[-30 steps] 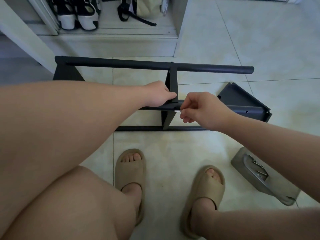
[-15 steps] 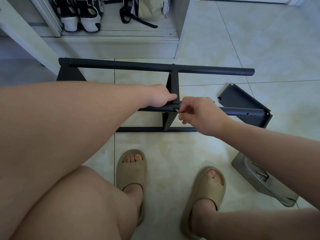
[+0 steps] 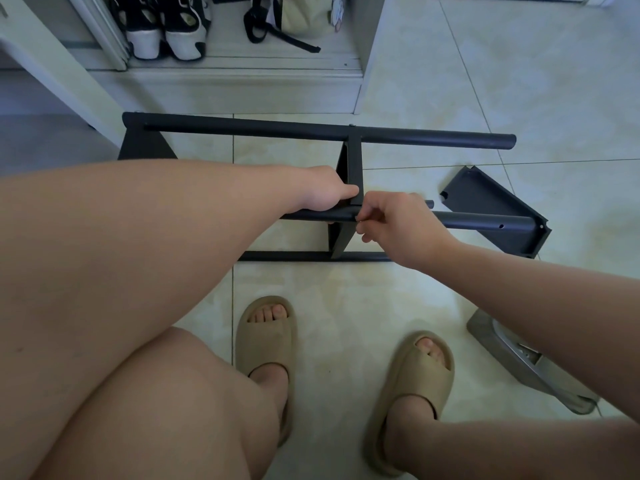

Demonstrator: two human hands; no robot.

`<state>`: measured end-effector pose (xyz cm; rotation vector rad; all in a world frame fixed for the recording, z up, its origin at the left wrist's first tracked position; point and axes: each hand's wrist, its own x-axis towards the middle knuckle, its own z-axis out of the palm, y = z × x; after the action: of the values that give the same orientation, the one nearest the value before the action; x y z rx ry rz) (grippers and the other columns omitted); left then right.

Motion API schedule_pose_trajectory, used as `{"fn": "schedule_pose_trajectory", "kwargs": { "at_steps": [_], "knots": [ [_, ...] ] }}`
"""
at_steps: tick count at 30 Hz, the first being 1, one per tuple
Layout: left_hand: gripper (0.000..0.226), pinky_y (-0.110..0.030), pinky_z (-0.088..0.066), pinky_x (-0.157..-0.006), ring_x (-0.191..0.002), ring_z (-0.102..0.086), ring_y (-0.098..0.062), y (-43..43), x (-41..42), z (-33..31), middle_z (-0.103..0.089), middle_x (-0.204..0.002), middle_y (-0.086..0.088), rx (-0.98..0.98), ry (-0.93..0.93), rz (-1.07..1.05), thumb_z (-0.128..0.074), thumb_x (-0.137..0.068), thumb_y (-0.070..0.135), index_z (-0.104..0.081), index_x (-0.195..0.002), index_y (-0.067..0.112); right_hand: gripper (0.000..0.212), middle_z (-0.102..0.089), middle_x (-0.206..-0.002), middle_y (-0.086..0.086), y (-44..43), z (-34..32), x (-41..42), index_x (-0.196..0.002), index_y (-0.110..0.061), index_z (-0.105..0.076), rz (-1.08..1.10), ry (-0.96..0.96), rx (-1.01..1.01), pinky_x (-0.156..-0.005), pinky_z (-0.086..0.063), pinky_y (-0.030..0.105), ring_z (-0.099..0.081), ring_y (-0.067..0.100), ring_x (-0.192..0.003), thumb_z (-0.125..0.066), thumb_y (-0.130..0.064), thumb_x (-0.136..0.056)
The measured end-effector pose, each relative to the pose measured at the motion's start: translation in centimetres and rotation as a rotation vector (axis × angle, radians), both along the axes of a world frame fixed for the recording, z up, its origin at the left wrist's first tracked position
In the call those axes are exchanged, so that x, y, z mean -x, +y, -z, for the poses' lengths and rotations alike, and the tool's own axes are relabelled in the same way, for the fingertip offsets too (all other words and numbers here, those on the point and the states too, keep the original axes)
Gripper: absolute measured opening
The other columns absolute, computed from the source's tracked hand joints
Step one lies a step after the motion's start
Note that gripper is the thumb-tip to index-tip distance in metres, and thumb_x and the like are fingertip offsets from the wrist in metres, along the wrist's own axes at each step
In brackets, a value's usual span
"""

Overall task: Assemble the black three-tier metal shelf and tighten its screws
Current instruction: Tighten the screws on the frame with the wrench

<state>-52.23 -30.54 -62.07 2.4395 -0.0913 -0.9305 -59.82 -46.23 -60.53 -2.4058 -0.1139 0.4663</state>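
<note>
The matte black shelf [image 3: 277, 131] lies on its side on the glossy tiled floor [image 3: 519, 81], its round tubes joined by flat triangular panels. The left hand [image 3: 325, 194] has its grip curled round the near tube [image 3: 485, 221] beside the middle panel [image 3: 351, 168]. The right hand [image 3: 398, 223] pinches a tiny, barely visible screw [image 3: 356, 221] at that joint.

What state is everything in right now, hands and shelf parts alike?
left hand, grips the near pole.
right hand, pinches at the pole's joint, seemingly a screw, hidden.
shelf frame, lying on its side, partly assembled.
loose panel, lies on the floor by the pole's end.
hardware bag, lying on the floor.
</note>
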Motion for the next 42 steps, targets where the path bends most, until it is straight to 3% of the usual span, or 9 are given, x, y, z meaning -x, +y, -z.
{"fn": "schedule_pose_trajectory", "kwargs": {
  "at_steps": [5,10,16,22,25,32,35,37,42],
  "knots": [
    [0.044,-0.034,-0.036,-0.079,-0.084,-0.046,-0.026,0.0,0.0,-0.1,-0.05,-0.088,-0.008,0.003,-0.005,0.005,-0.041,-0.104,0.046,-0.053,-0.084,0.009,0.021,-0.074,-0.076,0.008,0.3,0.1,0.0,-0.077,-0.016,-0.062,0.145,0.089,-0.125,-0.082,-0.06,0.05,-0.073,0.028,-0.079,-0.064,-0.003,-0.092],
    [0.04,-0.036,-0.038,-0.082,-0.086,-0.047,-0.027,0.0,0.1,-0.3,-0.055,-0.095,-0.011,-0.015,0.011,0.029,-0.039,-0.104,0.042,-0.053,-0.08,0.012,0.023,-0.074,-0.075,0.006,0.8,0.2,-0.2,-0.074,-0.013,-0.059,0.229,0.121,-0.184,-0.082,-0.061,0.05,-0.075,0.021,-0.071,-0.064,-0.001,-0.093],
    [0.046,-0.033,-0.032,-0.072,-0.078,-0.04,-0.025,0.0,0.2,-0.5,-0.041,-0.076,-0.005,-0.022,0.001,0.016,-0.04,-0.105,0.039,-0.04,-0.067,0.014,0.021,-0.075,-0.077,0.008,1.0,0.2,-0.7,-0.078,-0.014,-0.06,0.212,0.138,-0.134,-0.083,-0.061,0.046,-0.074,0.015,-0.068,-0.06,0.0,-0.095],
    [0.034,-0.033,-0.033,-0.068,-0.075,-0.041,-0.024,0.0,-0.1,-0.4,-0.045,-0.076,-0.004,0.059,0.007,-0.088,-0.056,-0.096,0.039,-0.051,-0.075,0.013,0.019,-0.074,-0.08,0.008,1.4,0.0,-0.8,-0.079,-0.015,-0.059,0.165,0.072,-0.002,-0.075,-0.062,0.04,-0.074,0.019,-0.071,-0.057,-0.005,-0.095],
    [0.035,-0.033,-0.033,-0.067,-0.074,-0.041,-0.024,-0.1,-0.2,-0.4,-0.046,-0.076,-0.004,0.057,0.008,-0.101,-0.057,-0.095,0.04,-0.05,-0.073,0.013,0.015,-0.074,-0.083,0.009,1.3,0.0,-1.1,-0.081,-0.014,-0.057,0.152,0.039,0.079,-0.065,-0.059,0.036,-0.074,0.023,-0.073,-0.061,-0.012,-0.095],
    [0.034,-0.032,-0.032,-0.065,-0.075,-0.042,-0.025,-0.7,0.5,-0.9,-0.047,-0.078,-0.005,0.024,-0.02,-0.155,-0.051,-0.097,0.038,-0.049,-0.077,0.011,0.027,-0.068,-0.086,0.008,0.0,-0.5,-1.0,-0.088,-0.014,-0.058,0.048,0.0,0.198,-0.073,-0.056,0.043,-0.065,0.027,-0.082,-0.065,-0.039,-0.096],
    [0.033,-0.033,-0.038,-0.066,-0.084,-0.051,-0.029,-1.4,1.6,-1.7,-0.057,-0.092,-0.009,-0.033,-0.11,-0.129,-0.041,-0.103,0.036,-0.056,-0.101,0.006,0.031,-0.062,-0.079,0.002,-1.0,-1.4,0.0,-0.095,-0.014,-0.059,-0.026,-0.053,0.234,-0.059,-0.042,0.034,-0.055,0.021,-0.075,-0.056,-0.044,-0.101],
    [0.039,-0.037,-0.043,-0.085,-0.108,-0.055,-0.032,-1.6,2.5,-2.4,-0.061,-0.118,-0.009,-0.144,-0.227,-0.072,-0.039,-0.103,0.039,-0.052,-0.127,0.01,0.028,-0.065,-0.09,0.0,-2.3,-2.2,1.0,-0.105,-0.016,-0.06,-0.049,-0.076,0.259,-0.063,-0.04,0.034,-0.055,0.019,-0.079,-0.051,-0.042,-0.103],
    [0.047,-0.045,-0.034,-0.096,-0.133,-0.04,-0.032,-3.1,4.4,-4.6,-0.047,-0.147,-0.006,-0.23,-0.487,0.148,-0.039,-0.101,0.045,-0.044,-0.142,0.022,0.043,-0.056,-0.138,0.003,-7.1,-4.0,4.1,-0.144,-0.023,-0.048,-0.072,-0.081,0.353,-0.103,-0.043,0.044,-0.05,0.027,-0.126,-0.048,-0.04,-0.104]
  ]
}}
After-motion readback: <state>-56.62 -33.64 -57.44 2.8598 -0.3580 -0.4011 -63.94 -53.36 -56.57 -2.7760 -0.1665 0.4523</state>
